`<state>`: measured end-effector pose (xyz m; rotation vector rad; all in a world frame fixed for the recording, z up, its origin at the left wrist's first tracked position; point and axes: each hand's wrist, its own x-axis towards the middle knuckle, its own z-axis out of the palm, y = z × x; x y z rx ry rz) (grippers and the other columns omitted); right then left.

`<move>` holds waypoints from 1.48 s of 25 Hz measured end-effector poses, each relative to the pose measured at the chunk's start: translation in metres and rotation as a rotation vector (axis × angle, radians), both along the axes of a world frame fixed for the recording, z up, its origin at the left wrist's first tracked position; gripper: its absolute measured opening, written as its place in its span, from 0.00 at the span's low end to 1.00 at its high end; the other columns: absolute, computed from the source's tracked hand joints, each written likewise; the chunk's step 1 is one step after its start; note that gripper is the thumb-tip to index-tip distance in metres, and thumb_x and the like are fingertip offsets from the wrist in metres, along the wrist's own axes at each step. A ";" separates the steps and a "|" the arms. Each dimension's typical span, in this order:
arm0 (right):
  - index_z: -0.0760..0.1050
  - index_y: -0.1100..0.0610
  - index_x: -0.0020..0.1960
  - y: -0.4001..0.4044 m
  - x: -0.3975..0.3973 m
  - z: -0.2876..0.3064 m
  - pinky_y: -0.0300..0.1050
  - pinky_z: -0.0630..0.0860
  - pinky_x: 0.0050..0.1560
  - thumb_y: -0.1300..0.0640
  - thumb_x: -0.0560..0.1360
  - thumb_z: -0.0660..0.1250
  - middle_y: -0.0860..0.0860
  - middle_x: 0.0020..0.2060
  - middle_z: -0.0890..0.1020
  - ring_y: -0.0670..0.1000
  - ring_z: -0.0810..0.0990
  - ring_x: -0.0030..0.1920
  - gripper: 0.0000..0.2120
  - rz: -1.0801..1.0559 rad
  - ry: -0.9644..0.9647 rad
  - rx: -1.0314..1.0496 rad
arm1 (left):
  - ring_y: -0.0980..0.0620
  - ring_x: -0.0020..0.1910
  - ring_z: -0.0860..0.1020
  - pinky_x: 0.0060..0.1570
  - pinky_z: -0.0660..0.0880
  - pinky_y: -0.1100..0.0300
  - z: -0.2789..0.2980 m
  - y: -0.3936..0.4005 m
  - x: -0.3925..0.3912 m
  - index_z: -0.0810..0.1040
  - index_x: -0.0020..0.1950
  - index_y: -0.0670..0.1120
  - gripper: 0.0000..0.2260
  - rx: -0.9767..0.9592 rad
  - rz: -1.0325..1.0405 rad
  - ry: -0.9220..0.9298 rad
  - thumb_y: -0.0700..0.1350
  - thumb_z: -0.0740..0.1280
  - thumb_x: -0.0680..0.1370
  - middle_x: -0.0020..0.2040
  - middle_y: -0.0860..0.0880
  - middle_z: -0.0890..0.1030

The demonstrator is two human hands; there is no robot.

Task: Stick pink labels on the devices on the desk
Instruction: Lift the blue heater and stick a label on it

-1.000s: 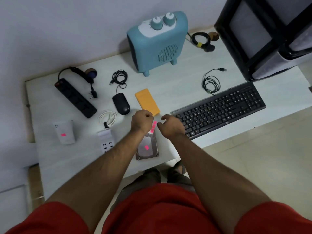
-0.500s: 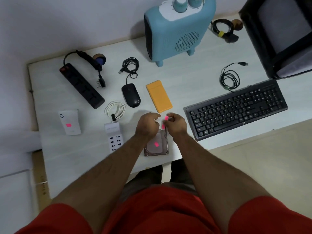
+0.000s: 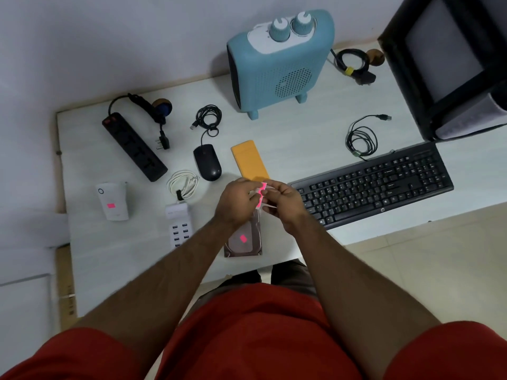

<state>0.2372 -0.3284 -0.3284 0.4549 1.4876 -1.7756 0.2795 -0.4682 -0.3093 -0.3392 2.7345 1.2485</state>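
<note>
My left hand (image 3: 236, 202) and my right hand (image 3: 285, 202) meet above the desk's front edge, both pinching a strip of pink labels (image 3: 261, 194) on white backing. Just below them lies a hard drive (image 3: 244, 242) with a pink label on it. A white device (image 3: 113, 201) at the left also bears a pink label. Unlabelled on the white desk (image 3: 90, 256) are a white USB hub (image 3: 179, 223), black mouse (image 3: 207, 162), orange power bank (image 3: 249, 159), black power strip (image 3: 134, 146), black keyboard (image 3: 373, 183) and blue heater (image 3: 279, 64).
Coiled cables lie around: a white one (image 3: 183, 183) by the hub, black ones behind the mouse (image 3: 208, 117), above the keyboard (image 3: 362, 138) and at the back right (image 3: 354, 65). A black monitor (image 3: 450, 64) stands at the right. The wall runs behind the desk.
My hands have drawn together and risen slightly, with the label strip now held between both. The view has shifted, so the desk items sit lower and further right.
</note>
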 end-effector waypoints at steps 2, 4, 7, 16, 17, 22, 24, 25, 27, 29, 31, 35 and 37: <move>0.80 0.57 0.62 -0.001 -0.007 0.002 0.38 0.80 0.40 0.65 0.77 0.68 0.54 0.47 0.84 0.48 0.83 0.42 0.15 -0.022 -0.014 -0.044 | 0.46 0.49 0.80 0.51 0.77 0.53 0.004 0.000 -0.008 0.83 0.57 0.45 0.12 -0.014 0.037 0.009 0.43 0.68 0.75 0.51 0.45 0.83; 0.81 0.57 0.59 -0.002 -0.011 0.002 0.39 0.80 0.45 0.64 0.77 0.68 0.54 0.47 0.85 0.48 0.84 0.44 0.11 -0.030 -0.030 -0.090 | 0.48 0.48 0.80 0.50 0.78 0.52 0.010 0.000 -0.014 0.83 0.57 0.47 0.11 -0.025 0.076 0.011 0.44 0.69 0.76 0.50 0.46 0.83; 0.81 0.61 0.60 -0.002 -0.018 0.004 0.39 0.79 0.44 0.63 0.78 0.68 0.51 0.40 0.85 0.46 0.82 0.40 0.12 0.005 -0.030 -0.085 | 0.49 0.46 0.80 0.48 0.78 0.53 0.015 -0.001 -0.019 0.83 0.55 0.48 0.09 -0.031 0.115 0.012 0.46 0.70 0.76 0.49 0.47 0.82; 0.83 0.56 0.49 -0.002 -0.026 0.008 0.37 0.76 0.39 0.62 0.77 0.70 0.54 0.38 0.79 0.47 0.76 0.36 0.04 0.034 -0.022 -0.026 | 0.50 0.46 0.82 0.48 0.79 0.54 0.019 0.002 -0.026 0.85 0.50 0.44 0.07 -0.012 0.181 -0.006 0.42 0.68 0.76 0.47 0.47 0.86; 0.83 0.55 0.48 -0.001 -0.026 0.010 0.37 0.77 0.38 0.62 0.77 0.70 0.55 0.38 0.79 0.47 0.76 0.36 0.05 0.037 -0.011 -0.018 | 0.51 0.46 0.82 0.48 0.79 0.55 0.018 0.002 -0.026 0.85 0.50 0.44 0.07 0.007 0.194 -0.018 0.42 0.69 0.76 0.47 0.47 0.86; 0.81 0.62 0.51 -0.003 -0.023 0.009 0.36 0.76 0.33 0.67 0.77 0.67 0.53 0.35 0.81 0.45 0.77 0.30 0.05 0.050 0.055 0.189 | 0.51 0.44 0.82 0.47 0.79 0.57 0.018 -0.001 -0.027 0.84 0.46 0.41 0.05 0.090 0.352 -0.101 0.40 0.69 0.74 0.44 0.46 0.85; 0.80 0.64 0.52 -0.003 -0.021 0.002 0.36 0.74 0.30 0.68 0.76 0.67 0.53 0.34 0.81 0.46 0.77 0.29 0.07 0.126 0.111 0.307 | 0.49 0.44 0.82 0.48 0.79 0.55 0.017 -0.003 -0.024 0.84 0.44 0.40 0.04 0.118 0.410 -0.126 0.40 0.70 0.74 0.43 0.46 0.85; 0.81 0.62 0.52 -0.002 -0.020 -0.002 0.37 0.74 0.31 0.68 0.75 0.66 0.53 0.33 0.81 0.47 0.78 0.30 0.08 0.189 0.157 0.374 | 0.49 0.44 0.82 0.48 0.79 0.55 0.016 -0.003 -0.022 0.84 0.43 0.40 0.04 0.132 0.431 -0.135 0.40 0.70 0.73 0.42 0.46 0.85; 0.81 0.55 0.50 -0.002 -0.019 -0.010 0.39 0.74 0.35 0.65 0.73 0.67 0.51 0.36 0.83 0.50 0.80 0.36 0.09 0.318 0.255 0.502 | 0.50 0.42 0.82 0.47 0.80 0.54 0.014 -0.004 -0.020 0.84 0.42 0.40 0.04 0.149 0.468 -0.147 0.39 0.71 0.73 0.40 0.47 0.85; 0.82 0.51 0.51 0.000 -0.020 -0.016 0.39 0.74 0.38 0.62 0.73 0.68 0.50 0.42 0.84 0.52 0.82 0.43 0.11 0.403 0.323 0.608 | 0.50 0.42 0.82 0.46 0.80 0.55 0.012 -0.004 -0.020 0.85 0.42 0.41 0.03 0.163 0.494 -0.158 0.39 0.71 0.73 0.40 0.48 0.84; 0.83 0.51 0.53 0.002 -0.024 -0.016 0.41 0.76 0.42 0.61 0.73 0.67 0.51 0.47 0.86 0.53 0.83 0.48 0.12 0.446 0.396 0.691 | 0.50 0.43 0.82 0.47 0.79 0.56 0.013 -0.001 -0.024 0.85 0.43 0.41 0.03 0.181 0.516 -0.166 0.40 0.72 0.73 0.41 0.47 0.85; 0.82 0.52 0.55 -0.001 -0.045 0.006 0.44 0.77 0.45 0.61 0.73 0.65 0.50 0.45 0.85 0.53 0.82 0.47 0.13 0.429 0.529 0.744 | 0.50 0.44 0.82 0.48 0.79 0.56 0.020 0.006 -0.043 0.85 0.45 0.41 0.04 0.215 0.604 -0.158 0.40 0.72 0.73 0.42 0.48 0.84; 0.80 0.53 0.56 -0.003 -0.064 0.020 0.47 0.79 0.46 0.60 0.73 0.65 0.50 0.42 0.84 0.53 0.82 0.44 0.13 0.355 0.626 0.686 | 0.52 0.41 0.80 0.45 0.77 0.59 0.033 0.011 -0.060 0.84 0.44 0.43 0.03 0.246 0.682 -0.143 0.42 0.72 0.73 0.39 0.51 0.83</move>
